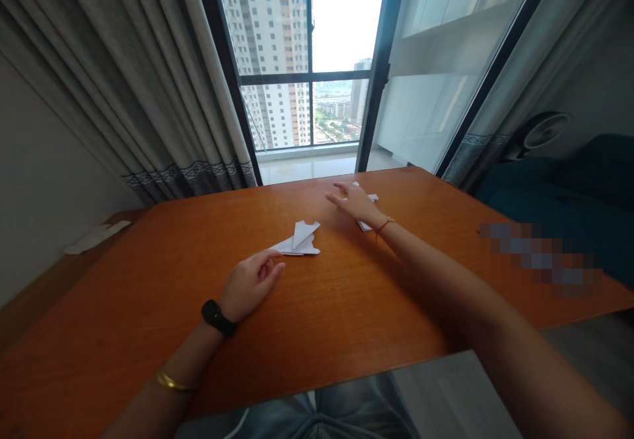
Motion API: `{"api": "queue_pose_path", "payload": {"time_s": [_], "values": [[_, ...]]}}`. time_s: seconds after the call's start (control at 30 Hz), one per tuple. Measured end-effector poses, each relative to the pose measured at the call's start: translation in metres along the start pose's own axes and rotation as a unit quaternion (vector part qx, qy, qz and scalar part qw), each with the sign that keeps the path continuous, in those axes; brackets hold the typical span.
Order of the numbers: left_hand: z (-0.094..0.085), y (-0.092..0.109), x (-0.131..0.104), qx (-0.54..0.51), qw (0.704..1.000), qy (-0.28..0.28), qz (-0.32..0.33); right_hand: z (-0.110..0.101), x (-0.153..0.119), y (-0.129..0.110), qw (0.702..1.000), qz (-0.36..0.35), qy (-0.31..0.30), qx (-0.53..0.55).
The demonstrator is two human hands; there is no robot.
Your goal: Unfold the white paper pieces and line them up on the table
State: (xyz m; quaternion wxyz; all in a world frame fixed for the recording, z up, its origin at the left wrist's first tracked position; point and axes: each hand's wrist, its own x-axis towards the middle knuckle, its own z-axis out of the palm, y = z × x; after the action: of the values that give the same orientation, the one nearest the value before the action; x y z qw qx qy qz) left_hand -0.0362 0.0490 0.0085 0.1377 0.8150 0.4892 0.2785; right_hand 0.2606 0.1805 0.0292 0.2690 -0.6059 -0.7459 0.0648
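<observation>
A folded white paper shape (303, 239) with pointed and notched edges lies near the middle of the wooden table. My left hand (251, 286) is at its left tip, the forefinger touching the paper and the other fingers curled. Farther back and to the right, my right hand (354, 202) reaches over the table with its fingers spread and nothing held. Beneath and behind that hand, another white folded paper (365, 226) is partly hidden by the hand and wrist.
The orange-brown table (327, 320) spans the view. A pale sheet (98, 237) rests at the far left. Something pixelated (539, 254) lies at the right. A window, curtains (148, 82), a fan (546, 131) and a dark teal sofa (525, 191) stand beyond.
</observation>
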Motion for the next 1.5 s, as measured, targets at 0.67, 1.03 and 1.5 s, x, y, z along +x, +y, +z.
{"api": "queue_pose_path", "payload": {"time_s": [0.67,1.03,1.5], "values": [[0.003,0.001,0.0,-0.021,0.998,-0.038,0.04,0.03,-0.031,-0.023,0.989,-0.116,-0.095,0.01],[0.008,-0.006,0.005,-0.019,0.998,-0.018,0.058,0.018,-0.035,0.026,0.994,0.074,-0.058,-0.046],[0.007,-0.007,0.004,-0.028,0.997,0.017,0.064,0.034,-0.016,-0.032,0.981,-0.093,0.014,0.172]]}}
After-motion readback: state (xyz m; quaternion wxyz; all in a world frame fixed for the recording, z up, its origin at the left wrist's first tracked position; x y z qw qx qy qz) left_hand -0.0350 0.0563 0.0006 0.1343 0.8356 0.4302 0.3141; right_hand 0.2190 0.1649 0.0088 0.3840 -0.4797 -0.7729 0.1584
